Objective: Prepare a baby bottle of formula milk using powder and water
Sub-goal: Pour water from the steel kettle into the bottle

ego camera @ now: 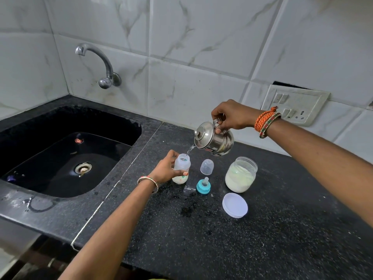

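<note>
A clear baby bottle (182, 165) stands upright on the black counter (272, 229), with white powder at its bottom and its mouth uncovered. My left hand (166, 168) grips its side. My right hand (232, 116) holds the handle of a small steel kettle (214, 140), tilted left above the bottle. A thin stream of water (189, 149) falls from the spout into the bottle's mouth. The teal teat ring (203, 185) and the clear bottle cap (206, 166) stand just right of the bottle. An open jar of formula powder (240, 175) stands further right, its white lid (235, 205) lying in front.
A black sink (66, 156) is set into the counter at the left, under a wall tap (101, 65). A switch plate (292, 105) is on the tiled wall behind my right wrist. Some spilled drops lie near the teat ring.
</note>
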